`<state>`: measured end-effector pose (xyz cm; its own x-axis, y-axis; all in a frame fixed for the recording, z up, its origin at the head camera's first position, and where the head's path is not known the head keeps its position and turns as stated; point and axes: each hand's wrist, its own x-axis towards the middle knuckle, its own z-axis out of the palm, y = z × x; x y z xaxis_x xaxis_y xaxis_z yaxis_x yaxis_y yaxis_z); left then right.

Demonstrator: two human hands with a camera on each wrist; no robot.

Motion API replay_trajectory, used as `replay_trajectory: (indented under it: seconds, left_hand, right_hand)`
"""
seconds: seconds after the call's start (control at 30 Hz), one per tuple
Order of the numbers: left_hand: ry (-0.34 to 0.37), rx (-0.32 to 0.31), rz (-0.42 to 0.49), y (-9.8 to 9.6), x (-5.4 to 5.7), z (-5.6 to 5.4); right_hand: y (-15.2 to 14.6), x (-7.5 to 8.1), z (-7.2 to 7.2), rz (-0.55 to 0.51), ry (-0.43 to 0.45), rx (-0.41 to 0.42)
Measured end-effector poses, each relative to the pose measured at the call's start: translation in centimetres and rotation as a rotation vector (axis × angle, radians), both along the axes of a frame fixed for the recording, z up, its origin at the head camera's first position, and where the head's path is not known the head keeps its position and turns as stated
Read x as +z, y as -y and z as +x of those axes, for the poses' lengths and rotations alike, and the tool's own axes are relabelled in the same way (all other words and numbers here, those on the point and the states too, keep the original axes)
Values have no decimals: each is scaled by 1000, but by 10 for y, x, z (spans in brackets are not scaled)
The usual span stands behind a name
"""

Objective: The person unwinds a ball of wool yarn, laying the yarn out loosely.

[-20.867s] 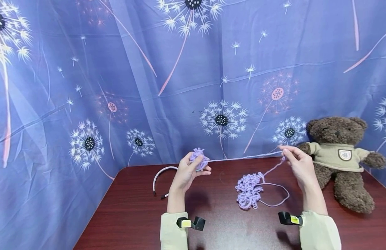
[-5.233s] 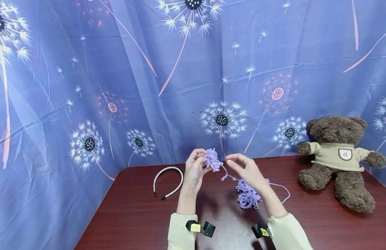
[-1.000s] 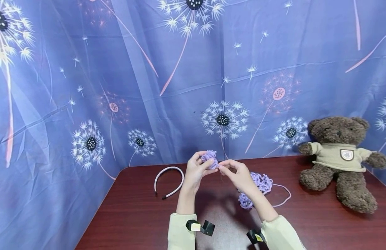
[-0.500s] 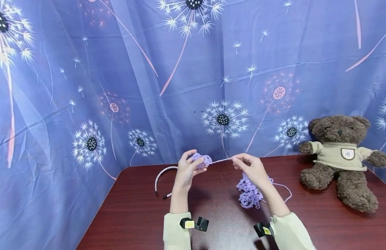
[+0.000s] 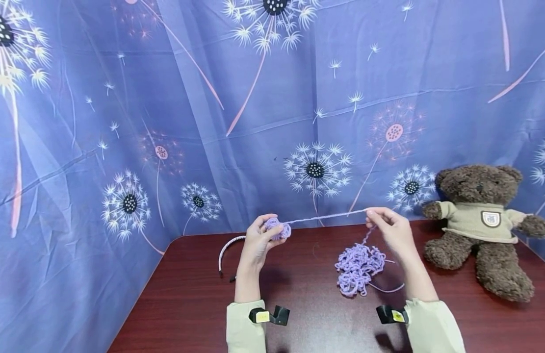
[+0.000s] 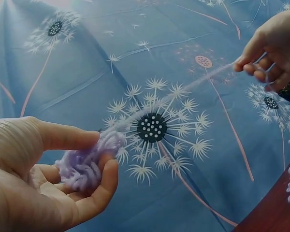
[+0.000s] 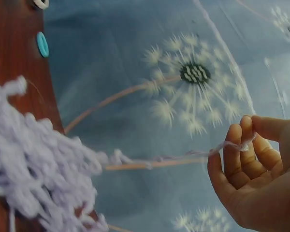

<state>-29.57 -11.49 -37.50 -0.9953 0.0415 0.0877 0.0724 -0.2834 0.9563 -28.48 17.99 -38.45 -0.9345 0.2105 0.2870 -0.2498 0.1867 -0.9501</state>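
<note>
My left hand (image 5: 252,247) holds a small wound ball of lilac yarn (image 5: 278,229) between thumb and fingers, a bit above the table. From it a taut strand (image 5: 325,216) runs rightward to my right hand (image 5: 395,235), which pinches it between thumb and fingertip. Past that pinch the yarn drops, kinked, to a loose tangled heap of the same yarn (image 5: 357,267) on the table. In the left wrist view the yarn ball (image 6: 87,166) sits against curled fingers. The right wrist view has the yarn heap (image 7: 34,164) close by, blurred.
Behind the left forearm lies a white headband (image 5: 225,250) with dark tips, partly hidden. A brown teddy bear (image 5: 480,230) in a beige shirt sits at the right. A turquoise ring (image 7: 42,45) shows near the table edge. A blue dandelion-print curtain (image 5: 254,162) hangs behind the table.
Over the last second the right hand has pulled away from the yarn ball, to the right and slightly up, stretching out a longer strand. The left hand has shifted a little left with the ball.
</note>
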Motion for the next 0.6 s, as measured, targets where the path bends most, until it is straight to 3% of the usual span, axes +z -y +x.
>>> replay_trajectory:
  seconds: [0.27, 0.6]
  left_hand:
    - [-13, 3, -8, 3, -1, 2]
    - [-27, -86, 51, 7, -2, 0]
  right_hand:
    - [-28, -3, 0, -291, -32, -2]
    - [-49, -8, 1, -453, -88, -63]
